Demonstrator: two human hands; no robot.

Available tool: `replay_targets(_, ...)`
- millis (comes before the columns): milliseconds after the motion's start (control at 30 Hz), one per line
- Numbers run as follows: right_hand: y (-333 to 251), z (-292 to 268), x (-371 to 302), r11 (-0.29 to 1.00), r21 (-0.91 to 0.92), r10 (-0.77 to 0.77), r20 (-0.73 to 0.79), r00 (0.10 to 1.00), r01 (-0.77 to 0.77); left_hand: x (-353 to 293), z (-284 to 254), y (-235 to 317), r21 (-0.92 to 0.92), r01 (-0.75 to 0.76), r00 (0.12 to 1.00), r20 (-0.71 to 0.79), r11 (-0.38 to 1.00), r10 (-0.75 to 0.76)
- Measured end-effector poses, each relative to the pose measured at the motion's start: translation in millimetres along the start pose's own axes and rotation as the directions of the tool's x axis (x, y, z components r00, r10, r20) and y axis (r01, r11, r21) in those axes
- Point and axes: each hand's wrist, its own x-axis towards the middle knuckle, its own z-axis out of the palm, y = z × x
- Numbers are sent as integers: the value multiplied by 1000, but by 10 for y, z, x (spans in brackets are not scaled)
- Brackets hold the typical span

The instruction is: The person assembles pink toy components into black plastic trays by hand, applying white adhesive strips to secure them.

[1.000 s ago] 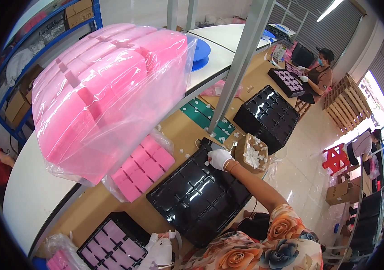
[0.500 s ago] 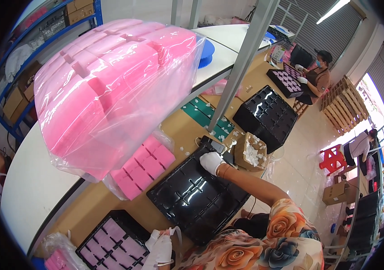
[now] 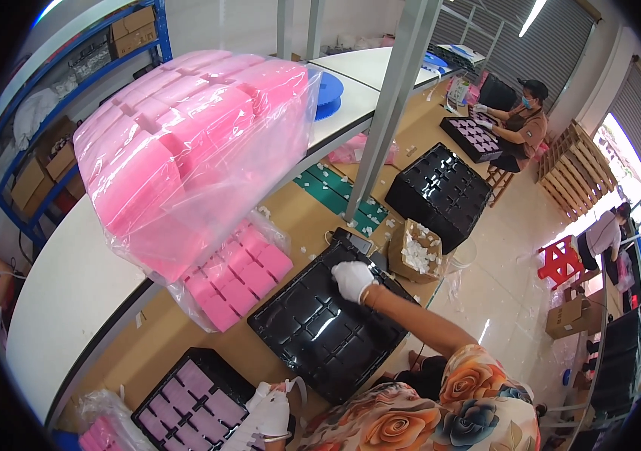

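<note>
My right hand (image 3: 352, 282), in a white glove, is over the far part of a glossy black molded plastic tray (image 3: 309, 297) with slot-shaped ridges. Its fingers are curled down, and anything pinched under them is hidden. Low in the view my left hand (image 3: 269, 413), also gloved, is closed on a thin whitish strip (image 3: 303, 392) that loops out on its right. Beside that hand lies another black tray (image 3: 224, 370), with lilac-pink foam pads (image 3: 185, 402) in its compartments.
A big plastic bag of pink foam blocks (image 3: 185, 150) rests on the white shelf (image 3: 50, 301); more pink foam (image 3: 237, 274) lies below it. Beyond are a carton of white scraps (image 3: 416, 252), stacked black trays (image 3: 440, 195), a grey post (image 3: 388, 105) and a co-worker (image 3: 527, 124).
My right hand has shifted a little nearer over the black tray, away from its far corner. My left hand stays by the foam-filled tray. The whole view has turned slightly.
</note>
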Motion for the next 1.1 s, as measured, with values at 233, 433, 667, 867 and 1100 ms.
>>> replay_targets(233,-560,151,-885,398,914,-2,83,997,-76,-192,-10,311,-122,160,986,-17,980,-163)
replay_targets(433,-902,-214,-1194,-37,961,-336,248,909,-276,-156,81,505,-302,234,971,125,924,-205)
replay_targets(667,-1040,-328,-1152,78,996,-206,-14,979,31,-187,69,394,-398,193,980,124,897,-156)
replay_targets(867,0,-14,-313,768,640,88,-105,991,0,-300,-26,293,-312,247,969,108,918,-223)
replay_targets(1100,590,165,270,936,348,74,-51,996,-52,-228,35,195,-285,290,956,131,913,-263)
